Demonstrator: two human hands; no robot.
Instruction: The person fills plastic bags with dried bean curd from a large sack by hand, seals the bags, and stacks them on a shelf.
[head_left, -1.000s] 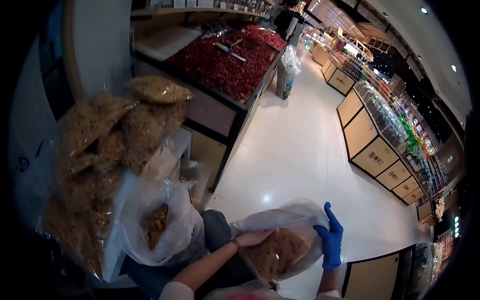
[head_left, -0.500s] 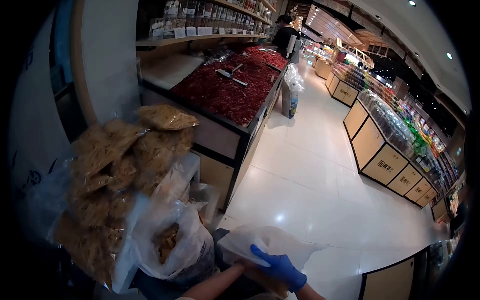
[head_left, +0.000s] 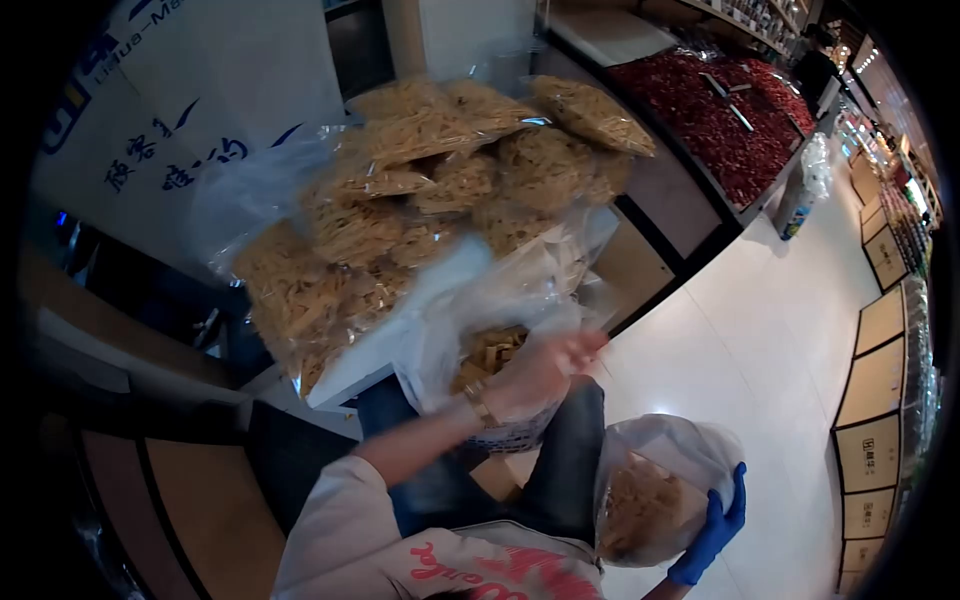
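Observation:
My left hand (head_left: 555, 365), bare with a bracelet at the wrist, is smeared by motion above the white plastic bag (head_left: 440, 335) between my knees. Tan dried strips (head_left: 490, 355) show in that bag's mouth. Whether the fingers hold anything cannot be made out. My right hand (head_left: 718, 530), in a blue glove, is closed on the side of a clear plastic bag (head_left: 690, 450) at my lower right. Tan flat pieces (head_left: 640, 500) lie in the bottom of it.
Several filled clear bags of tan strips (head_left: 400, 225) are heaped on a white surface (head_left: 350, 375) to my left. A bin of dark red dried goods (head_left: 690, 120) stands behind. Display counters (head_left: 868, 450) line the right, and a person (head_left: 815, 70) stands far off.
My left hand has come away from the clear bag and moved left, over the white bag. The gloved right hand still holds the clear bag, and my view has swung left and down.

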